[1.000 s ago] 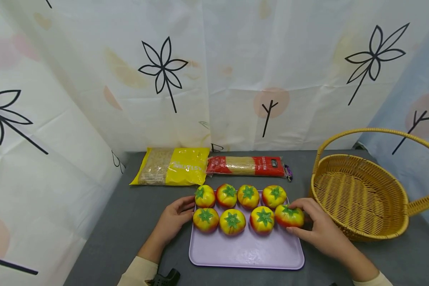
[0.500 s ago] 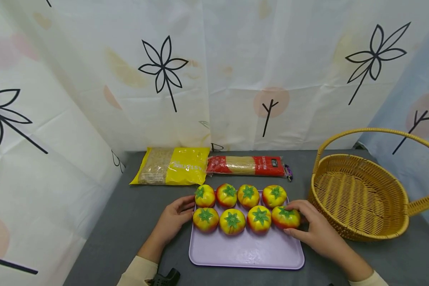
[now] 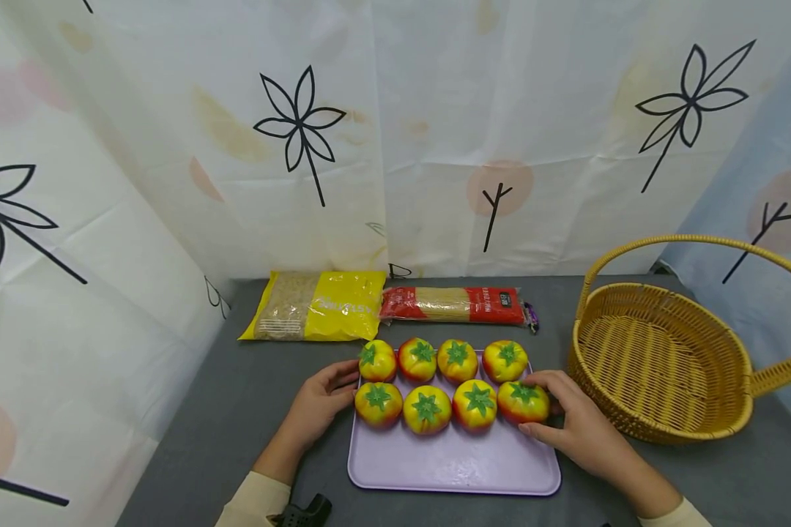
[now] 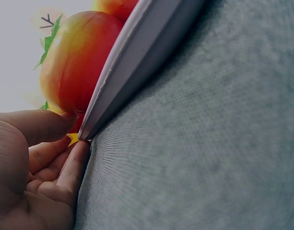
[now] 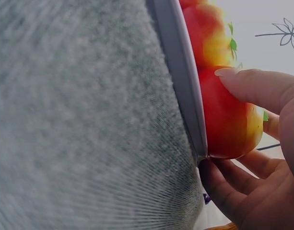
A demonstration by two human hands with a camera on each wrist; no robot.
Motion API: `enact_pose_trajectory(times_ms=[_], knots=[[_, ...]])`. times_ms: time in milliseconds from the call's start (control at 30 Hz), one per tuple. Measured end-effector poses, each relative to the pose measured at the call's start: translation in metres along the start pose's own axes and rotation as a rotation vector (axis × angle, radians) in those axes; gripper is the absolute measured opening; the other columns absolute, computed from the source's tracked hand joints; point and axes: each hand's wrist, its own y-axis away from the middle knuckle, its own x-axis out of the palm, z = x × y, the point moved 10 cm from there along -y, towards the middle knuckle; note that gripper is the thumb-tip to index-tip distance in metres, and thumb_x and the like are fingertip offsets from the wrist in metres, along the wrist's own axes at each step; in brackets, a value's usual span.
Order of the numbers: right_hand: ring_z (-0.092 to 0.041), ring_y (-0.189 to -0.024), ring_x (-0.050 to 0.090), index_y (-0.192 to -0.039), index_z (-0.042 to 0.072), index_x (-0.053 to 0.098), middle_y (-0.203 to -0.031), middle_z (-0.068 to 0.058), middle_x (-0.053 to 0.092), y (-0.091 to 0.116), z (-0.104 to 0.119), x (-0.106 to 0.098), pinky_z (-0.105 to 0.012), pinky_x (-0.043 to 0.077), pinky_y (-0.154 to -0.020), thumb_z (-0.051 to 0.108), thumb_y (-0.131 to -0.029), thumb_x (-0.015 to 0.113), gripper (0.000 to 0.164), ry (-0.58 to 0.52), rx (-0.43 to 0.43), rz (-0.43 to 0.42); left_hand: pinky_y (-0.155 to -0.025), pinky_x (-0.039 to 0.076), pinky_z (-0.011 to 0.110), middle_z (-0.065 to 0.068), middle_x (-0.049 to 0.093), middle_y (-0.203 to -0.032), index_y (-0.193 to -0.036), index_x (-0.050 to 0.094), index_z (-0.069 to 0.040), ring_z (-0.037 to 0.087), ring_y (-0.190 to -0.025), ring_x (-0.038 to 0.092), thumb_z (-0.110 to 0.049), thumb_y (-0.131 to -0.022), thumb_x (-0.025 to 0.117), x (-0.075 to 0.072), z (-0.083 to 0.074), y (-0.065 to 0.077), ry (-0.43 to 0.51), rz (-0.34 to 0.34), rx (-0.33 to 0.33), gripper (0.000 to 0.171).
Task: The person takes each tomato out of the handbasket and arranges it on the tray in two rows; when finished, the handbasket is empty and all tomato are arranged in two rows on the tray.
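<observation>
Two rows of yellow-red tomatoes with green star-shaped tops [image 3: 428,410] sit on a lilac tray [image 3: 455,468]. My right hand [image 3: 580,421] holds the tomato at the right end of the front row [image 3: 524,402], thumb on its near side and fingers round its far and right sides. In the right wrist view the thumb [image 5: 257,86] presses on this tomato [image 5: 228,120], low over the tray rim [image 5: 185,81]. My left hand [image 3: 319,399] rests at the tray's left edge, fingers relaxed, with its thumb [image 4: 46,125] right at a tomato [image 4: 82,62].
Behind the tray lie a yellow bag of grain-like food [image 3: 316,306] and a red packet of noodles [image 3: 455,304]. A wicker basket [image 3: 666,359] with a tall handle stands to the right, close to my right hand. Printed curtains [image 3: 435,132] enclose the grey table [image 3: 224,410].
My right hand has moved left with the end tomato, which now sits closer to its neighbour; that neighbour has also shifted left. My left hand has stayed in place.
</observation>
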Motion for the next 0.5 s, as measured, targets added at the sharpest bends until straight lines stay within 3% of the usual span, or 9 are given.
enact_pose_trajectory(times_ms=[267, 500], knots=[[-0.025, -0.115, 0.059, -0.138, 0.011, 0.065, -0.135, -0.009, 0.059, 0.001, 0.007, -0.008, -0.033, 0.060, -0.081, 0.025, -0.089, 0.095, 0.060, 0.024, -0.021, -0.003, -0.103, 0.056, 0.033, 0.018, 0.064, -0.146, -0.151, 0.061, 0.002, 0.035, -0.135, 0.062, 0.001, -0.102, 0.073, 0.001, 0.002, -0.003, 0.006, 0.005, 0.000, 0.050], [-0.033, -0.119, 0.059, -0.141, 0.008, 0.063, -0.137, -0.010, 0.058, -0.005, 0.018, -0.021, -0.038, 0.063, -0.083, 0.022, -0.096, 0.088, 0.054, 0.032, -0.048, -0.007, -0.107, 0.054, 0.033, 0.013, 0.066, -0.145, -0.147, 0.066, -0.002, 0.031, -0.131, 0.065, -0.004, -0.103, 0.074, -0.010, 0.005, -0.002, -0.016, -0.051, 0.026, 0.045]])
